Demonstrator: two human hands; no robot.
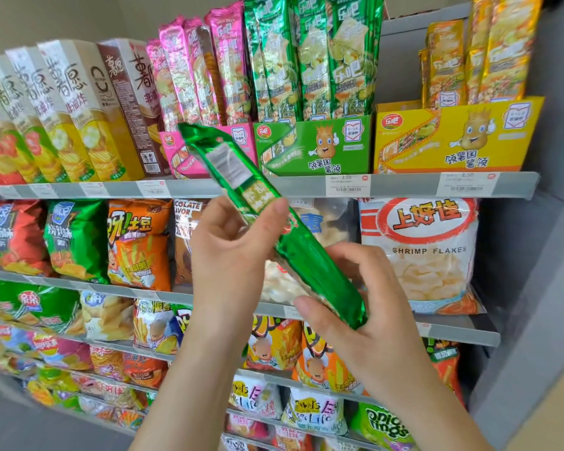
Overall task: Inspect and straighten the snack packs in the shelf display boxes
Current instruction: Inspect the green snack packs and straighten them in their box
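Left hand [238, 252] and right hand [368, 307] pinch a green pack [306, 255], mid-inspection, not yet back in the green box [313, 148].

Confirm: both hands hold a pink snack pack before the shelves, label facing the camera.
Not pink: the head view shows the left hand and right hand holding a green snack pack before the shelves, label facing the camera.

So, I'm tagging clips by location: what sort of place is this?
Most likely a shop's snack aisle: tiered shelves packed with chip bags, price tags on the shelf edge, and branded display boxes.
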